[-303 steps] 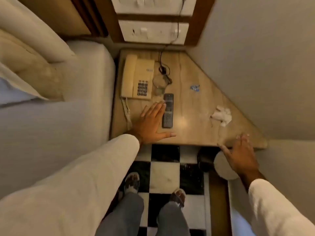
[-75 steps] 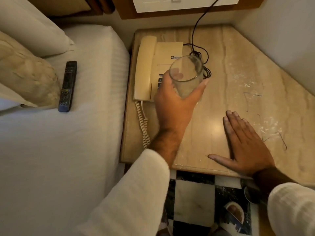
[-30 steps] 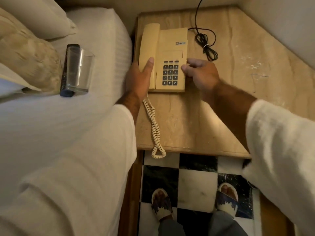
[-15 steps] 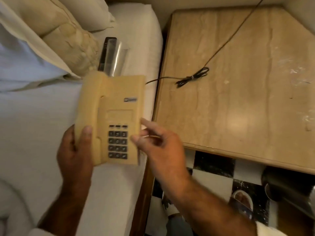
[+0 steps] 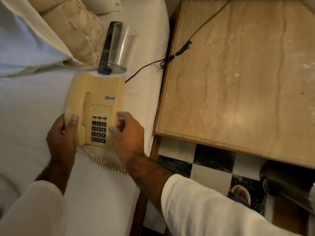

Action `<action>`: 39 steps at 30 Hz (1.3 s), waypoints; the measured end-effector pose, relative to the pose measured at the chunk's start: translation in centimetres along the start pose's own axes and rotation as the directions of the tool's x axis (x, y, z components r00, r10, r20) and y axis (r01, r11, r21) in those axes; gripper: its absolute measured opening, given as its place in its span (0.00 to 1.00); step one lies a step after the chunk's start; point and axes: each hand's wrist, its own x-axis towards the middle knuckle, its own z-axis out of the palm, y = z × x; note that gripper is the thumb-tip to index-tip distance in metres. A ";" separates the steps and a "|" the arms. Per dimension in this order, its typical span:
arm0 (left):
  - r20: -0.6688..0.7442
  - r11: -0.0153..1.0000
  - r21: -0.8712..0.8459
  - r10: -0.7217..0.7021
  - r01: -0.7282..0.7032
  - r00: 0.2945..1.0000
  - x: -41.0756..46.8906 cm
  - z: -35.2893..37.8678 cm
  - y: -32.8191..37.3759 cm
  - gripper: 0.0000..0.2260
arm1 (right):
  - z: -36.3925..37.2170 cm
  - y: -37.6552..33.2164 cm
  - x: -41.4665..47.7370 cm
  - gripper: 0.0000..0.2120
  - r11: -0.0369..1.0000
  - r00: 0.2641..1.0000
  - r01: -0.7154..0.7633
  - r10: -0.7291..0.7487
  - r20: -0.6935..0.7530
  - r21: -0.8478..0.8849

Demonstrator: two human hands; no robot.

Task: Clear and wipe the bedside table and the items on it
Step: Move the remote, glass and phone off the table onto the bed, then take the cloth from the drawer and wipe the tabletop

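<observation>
A beige telephone [image 5: 97,103] lies on the white bed [image 5: 34,108], handset on its cradle. My left hand [image 5: 62,135] grips its near left edge, thumb on the handset. My right hand [image 5: 127,133] curls against its near right edge by the keypad. Its coiled cord [image 5: 105,161] trails on the sheet, and a black cable [image 5: 179,51] runs from it across the bedside table [image 5: 238,82], whose marble top shows pale smears at the right. Behind the phone stand a clear glass [image 5: 121,48] and a black remote [image 5: 109,46], touching each other.
A tan cushion [image 5: 73,28] and pillows lie at the head of the bed. A dark round bin [image 5: 286,179] stands on the black and white tiled floor [image 5: 213,166] under the table's near right corner. My slippered foot [image 5: 240,193] is beside it.
The telephone has come down from mid-air onto the bed, in front of the glass and remote. Both hands stay on its near end. Earlier the remote and glass went from table to bed.
</observation>
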 end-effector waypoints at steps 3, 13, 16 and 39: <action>0.019 0.999 -0.034 -0.037 0.037 0.999 -0.1 1.4 -0.8 0.22 | -0.1 0.9 0.6 0.22 1.000 1.000 0.009 -0.009 -0.007 0.024; 0.055 0.854 0.144 0.497 -0.500 0.866 -7.8 8.6 8.0 0.26 | -12.2 4.7 -1.7 0.21 0.976 0.969 0.153 -0.179 -0.172 -0.153; 0.344 0.765 0.048 0.591 -0.642 0.729 -10.9 15.8 12.0 0.29 | -21.3 6.8 -2.9 0.30 0.831 0.891 0.142 -0.344 -0.295 -0.538; 0.485 0.572 0.431 0.505 -0.697 0.714 -8.9 28.2 13.7 0.40 | -27.8 16.6 -6.4 0.34 0.825 0.980 -0.194 0.191 -0.061 -0.531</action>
